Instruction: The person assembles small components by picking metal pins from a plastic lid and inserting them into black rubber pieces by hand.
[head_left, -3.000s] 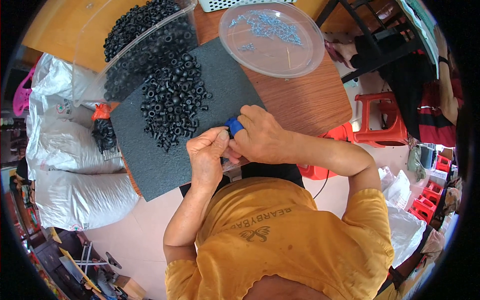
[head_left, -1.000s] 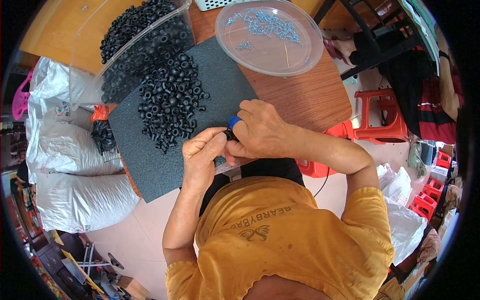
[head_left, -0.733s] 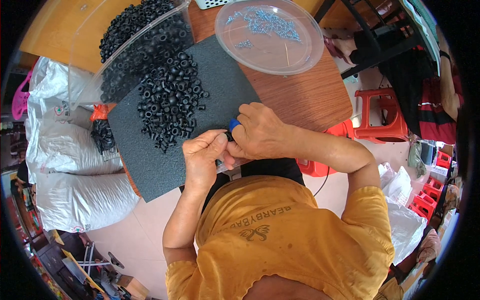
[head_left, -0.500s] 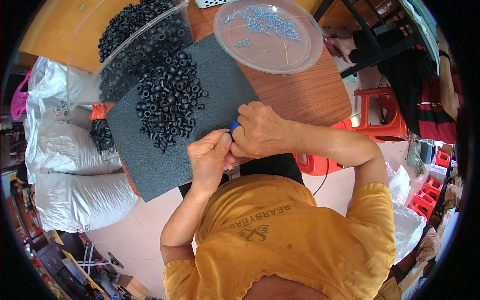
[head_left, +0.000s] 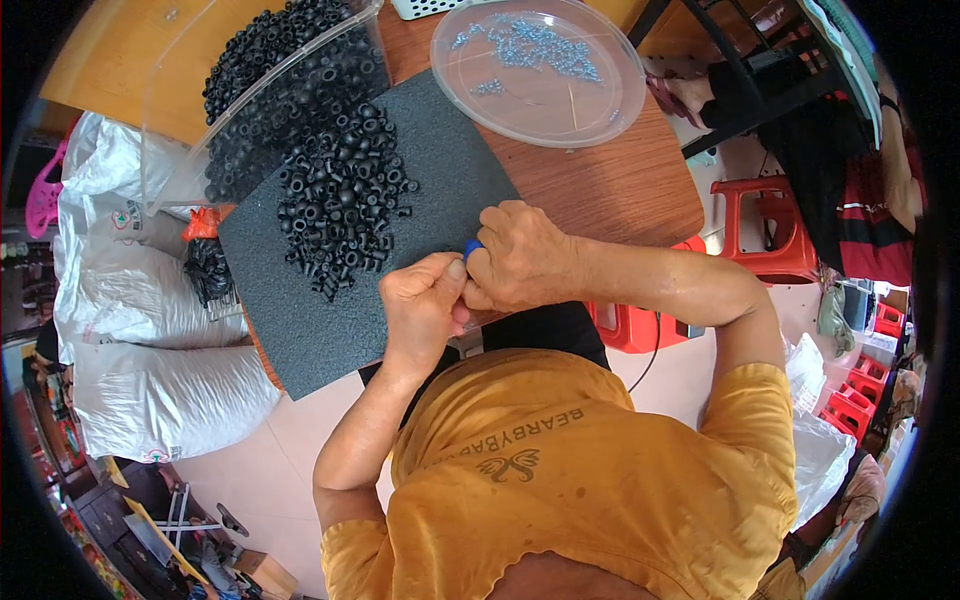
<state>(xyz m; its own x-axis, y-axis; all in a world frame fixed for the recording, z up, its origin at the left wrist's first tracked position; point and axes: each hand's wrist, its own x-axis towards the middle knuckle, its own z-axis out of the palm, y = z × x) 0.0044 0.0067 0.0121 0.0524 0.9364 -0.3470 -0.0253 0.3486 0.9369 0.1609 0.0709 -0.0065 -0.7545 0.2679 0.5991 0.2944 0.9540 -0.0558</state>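
Over the near edge of the dark textured mat (head_left: 430,160), my two hands meet close to my body. My right hand (head_left: 525,255) is closed, knuckles up, around a small blue object (head_left: 471,249); most of it is hidden by the fingers. Against it, my left hand (head_left: 420,300) is closed in a pinch, thumb pressed to the fingers. What it grips cannot be made out. Beyond my left hand, a heap of small black rounded plastic parts (head_left: 340,190) with holes lies on the mat.
A clear tub (head_left: 225,130) of the same black parts stands at the far left. On the wooden table (head_left: 620,195), a round clear lid (head_left: 510,105) holds small bluish metal pieces. White sacks (head_left: 170,400) lie left; red stools (head_left: 765,235) and another person's arm (head_left: 900,170) are at right.
Both hands stay together in nearly the same pose, with only a slight shift. The whole view has moved a little; nothing is visibly picked up or let go.
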